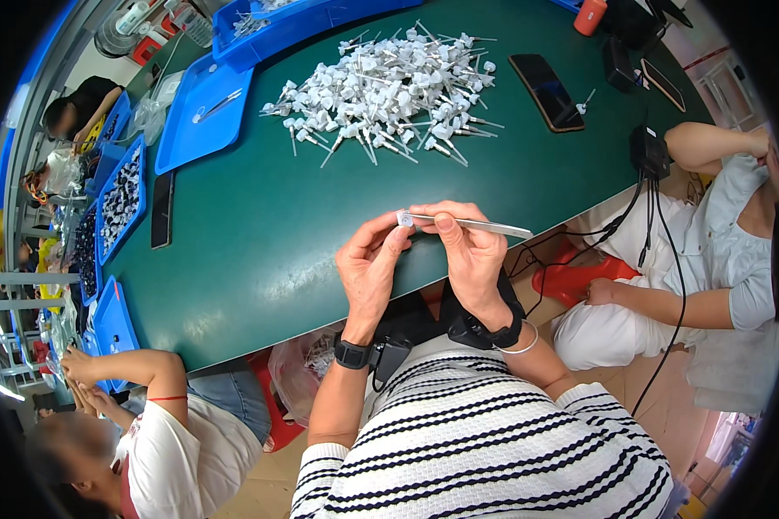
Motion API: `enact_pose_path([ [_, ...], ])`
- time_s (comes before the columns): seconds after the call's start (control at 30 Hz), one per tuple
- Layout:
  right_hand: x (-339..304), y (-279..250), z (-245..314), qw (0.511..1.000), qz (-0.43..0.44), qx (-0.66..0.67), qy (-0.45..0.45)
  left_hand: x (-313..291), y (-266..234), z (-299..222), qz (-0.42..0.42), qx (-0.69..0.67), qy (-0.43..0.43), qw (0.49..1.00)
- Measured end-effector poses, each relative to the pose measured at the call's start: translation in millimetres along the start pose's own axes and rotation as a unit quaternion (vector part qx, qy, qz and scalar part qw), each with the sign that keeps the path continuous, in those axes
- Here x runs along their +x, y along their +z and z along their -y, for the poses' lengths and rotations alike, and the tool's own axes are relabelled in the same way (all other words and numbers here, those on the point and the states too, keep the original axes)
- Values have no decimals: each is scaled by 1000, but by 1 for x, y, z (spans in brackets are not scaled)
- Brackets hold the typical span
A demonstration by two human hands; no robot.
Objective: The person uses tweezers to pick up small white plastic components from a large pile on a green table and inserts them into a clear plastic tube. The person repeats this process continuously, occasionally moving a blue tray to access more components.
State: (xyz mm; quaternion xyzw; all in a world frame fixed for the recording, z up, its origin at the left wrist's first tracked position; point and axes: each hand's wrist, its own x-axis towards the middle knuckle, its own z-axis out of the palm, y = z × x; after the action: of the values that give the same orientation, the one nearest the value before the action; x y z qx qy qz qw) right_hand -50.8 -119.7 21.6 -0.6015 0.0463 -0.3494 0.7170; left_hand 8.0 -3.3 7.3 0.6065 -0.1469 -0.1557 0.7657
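Between the fingertips of my left hand (370,258) is a small white plastic part (405,220), its pale face turned up. My right hand (467,251) is closed on a pair of metal tweezers (498,227), whose narrow end reaches the white part. Both hands are held close together over the near edge of the green table (260,259). Beyond them lies a large heap of similar white parts with thin metal and clear stems (389,91). The exact contact between tweezer tips and part is too small to tell.
A blue tray (173,143) with another pair of tweezers (221,105) lies at the far left. Phones (547,91) (162,210) rest on both sides. Black cables (653,199) hang from a box at the right edge. People sit on my left and right.
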Motion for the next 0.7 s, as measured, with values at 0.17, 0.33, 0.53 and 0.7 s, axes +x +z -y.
enact_pose_path([
  [0.17,0,0,0,1000,-2,-3,-2,0,0,0,1,-1,-1,1000],
  [0.33,1,0,2,1000,0,-11,4,0,0,1,0,-3,2,1000],
  [0.53,3,0,2,998,-2,-58,-1,-1,1,0,-1,18,14,1000],
  [0.7,3,0,2,998,-6,-60,3,-2,1,2,0,23,22,1000],
])
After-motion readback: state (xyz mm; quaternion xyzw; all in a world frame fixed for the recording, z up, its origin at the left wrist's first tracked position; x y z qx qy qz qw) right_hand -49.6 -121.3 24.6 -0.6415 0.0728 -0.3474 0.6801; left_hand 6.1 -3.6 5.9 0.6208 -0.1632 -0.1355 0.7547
